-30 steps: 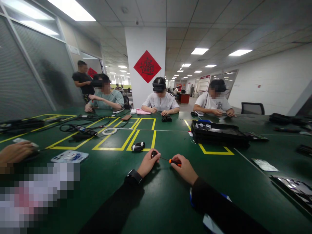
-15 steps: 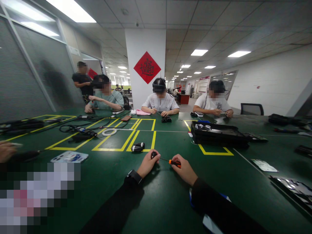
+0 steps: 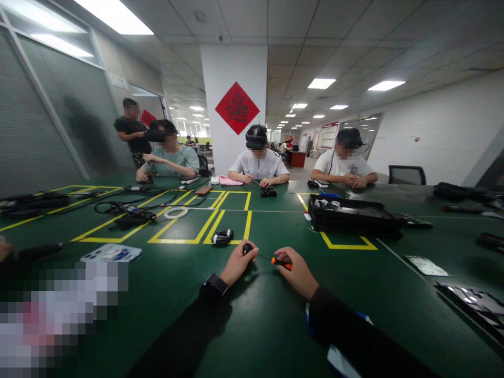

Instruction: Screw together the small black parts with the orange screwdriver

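Note:
My left hand [image 3: 238, 264] is closed around a small black part [image 3: 247, 249], whose exact kind I cannot make out. In my right hand [image 3: 296, 273] is a screwdriver [image 3: 282, 262] with an orange and black handle. Its thin shaft points left and reaches the black part at my left fingers; the tip is hidden there. Both hands are just above the green table [image 3: 271, 320]. Just beyond my left hand, black cylindrical parts [image 3: 222, 237] with pale bands lie side by side by the yellow tape.
A long black tray [image 3: 354, 215] stands right of centre. Black cables [image 3: 129, 212] and a white ring-shaped coil [image 3: 176, 213] lie left. A patterned flat item [image 3: 112, 253] is near the left edge, beside another person's hand [image 3: 4, 248]. Several people sit across the table.
My hands and the screwdriver hold nearly the same pose. The neighbour's hand at the left edge has shifted left, partly out of view. The seated person at right has brought their hands together.

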Action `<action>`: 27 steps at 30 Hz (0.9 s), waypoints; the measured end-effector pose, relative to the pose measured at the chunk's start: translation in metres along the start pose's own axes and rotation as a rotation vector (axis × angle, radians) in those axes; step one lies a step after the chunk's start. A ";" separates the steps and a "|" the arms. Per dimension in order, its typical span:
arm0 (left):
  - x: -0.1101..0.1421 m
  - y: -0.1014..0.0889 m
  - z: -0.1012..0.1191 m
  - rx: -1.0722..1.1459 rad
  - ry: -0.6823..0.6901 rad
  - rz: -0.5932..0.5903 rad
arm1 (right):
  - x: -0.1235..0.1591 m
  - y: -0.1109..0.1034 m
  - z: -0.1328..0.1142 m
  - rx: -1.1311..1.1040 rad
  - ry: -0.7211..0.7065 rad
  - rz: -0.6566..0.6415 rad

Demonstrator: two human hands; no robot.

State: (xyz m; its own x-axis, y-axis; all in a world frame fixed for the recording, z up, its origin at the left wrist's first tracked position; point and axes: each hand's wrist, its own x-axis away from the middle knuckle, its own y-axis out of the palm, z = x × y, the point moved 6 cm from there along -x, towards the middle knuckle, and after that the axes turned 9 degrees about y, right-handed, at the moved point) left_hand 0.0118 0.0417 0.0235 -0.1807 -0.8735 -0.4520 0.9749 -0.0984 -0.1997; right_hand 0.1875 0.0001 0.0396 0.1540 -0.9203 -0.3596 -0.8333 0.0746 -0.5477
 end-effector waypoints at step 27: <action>0.001 0.000 0.002 0.000 -0.013 0.022 | -0.003 0.003 0.016 -0.008 0.128 0.016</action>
State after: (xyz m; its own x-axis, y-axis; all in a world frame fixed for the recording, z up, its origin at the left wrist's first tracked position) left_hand 0.0123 0.0400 0.0251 -0.1579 -0.8818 -0.4444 0.9785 -0.0794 -0.1901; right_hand 0.1927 0.0092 0.0270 0.0719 -0.9605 -0.2687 -0.8392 0.0873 -0.5367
